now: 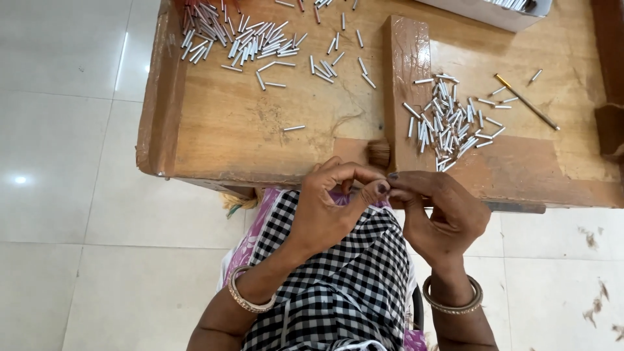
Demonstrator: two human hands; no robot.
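My left hand (338, 205) and my right hand (439, 214) meet fingertip to fingertip just below the near edge of a low wooden table (260, 140). Their fingers pinch something small between them; it is hidden by the fingertips and I cannot tell what it is. A brown tuft of bristles (379, 153) sits on the table edge right above my hands. Several short silver metal tubes (445, 120) lie in a heap to the right of a raised wooden block (406, 78). A bigger spread of the same tubes (244, 36) covers the far left.
A thin brush handle with a metal end (526, 102) lies at the right. A white box (494, 10) stands at the far edge. Black-and-white checked cloth (331, 286) covers my lap. White tiled floor (65, 162) surrounds the table, with brown scraps (595, 305) at the right.
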